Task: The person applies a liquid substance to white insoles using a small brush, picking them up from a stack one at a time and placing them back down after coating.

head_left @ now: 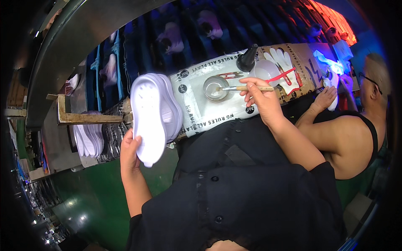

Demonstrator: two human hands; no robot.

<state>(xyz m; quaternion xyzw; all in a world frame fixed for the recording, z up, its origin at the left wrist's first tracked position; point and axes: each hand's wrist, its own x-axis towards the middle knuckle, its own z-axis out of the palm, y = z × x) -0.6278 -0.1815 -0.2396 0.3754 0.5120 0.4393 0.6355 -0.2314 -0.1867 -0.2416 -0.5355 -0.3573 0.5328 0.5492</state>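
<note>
My left hand (130,147) grips a pale lavender shoe sole (147,121) by its near left edge, its inner face turned up. Behind it, more soles (172,113) of the same colour lie stacked on the table edge. Between the fingers of my right hand (263,97) is a brush (243,88) with a wooden handle. The brush's bristle end is over a round glass jar (215,88) holding a clear or whitish content. Whether the bristles touch that content I cannot tell. The jar stands on a printed white plastic sheet (197,119).
A dark cone-shaped bottle (248,58), a translucent bowl (264,70), white gloves (284,62) and red-handled tools (287,78) lie beyond my right hand. A co-worker (347,138) handles a white shoe on the right. Soles (88,136) stand left, by a wooden frame (88,118). Shoes hang behind.
</note>
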